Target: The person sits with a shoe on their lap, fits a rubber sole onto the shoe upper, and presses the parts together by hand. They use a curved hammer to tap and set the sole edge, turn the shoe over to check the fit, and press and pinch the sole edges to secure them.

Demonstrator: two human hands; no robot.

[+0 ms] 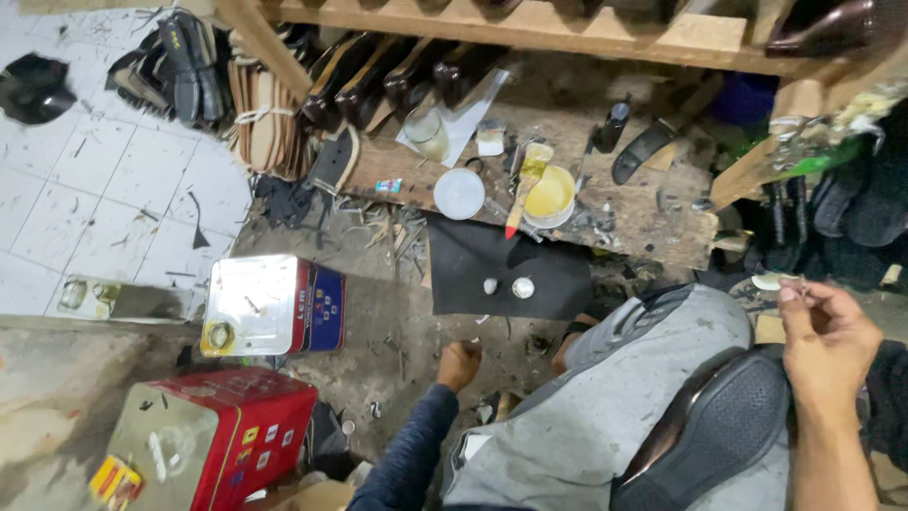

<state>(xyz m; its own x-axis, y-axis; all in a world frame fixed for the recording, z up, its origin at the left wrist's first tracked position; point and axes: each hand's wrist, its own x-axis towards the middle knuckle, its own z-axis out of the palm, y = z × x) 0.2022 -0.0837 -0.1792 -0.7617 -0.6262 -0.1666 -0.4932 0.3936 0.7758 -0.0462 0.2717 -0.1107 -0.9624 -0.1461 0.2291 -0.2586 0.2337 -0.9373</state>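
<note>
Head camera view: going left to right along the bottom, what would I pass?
Red tin box → left hand reaching to the floor → black shoe sole resting on the lap → right hand, fingers pinched together.

One head-worn view, steeply down over lap, cluttered floor and low workbench.

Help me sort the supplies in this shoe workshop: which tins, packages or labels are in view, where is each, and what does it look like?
Rectangular metal tin: on the floor left of centre, silvery top with a round cap, red and blue printed side.
Red tin: bottom left, boxy, worn grey top, small yellow and white stickers.
Round open container: on the low wooden bench, white, filled with yellow paste, a brush resting on it.
</note>
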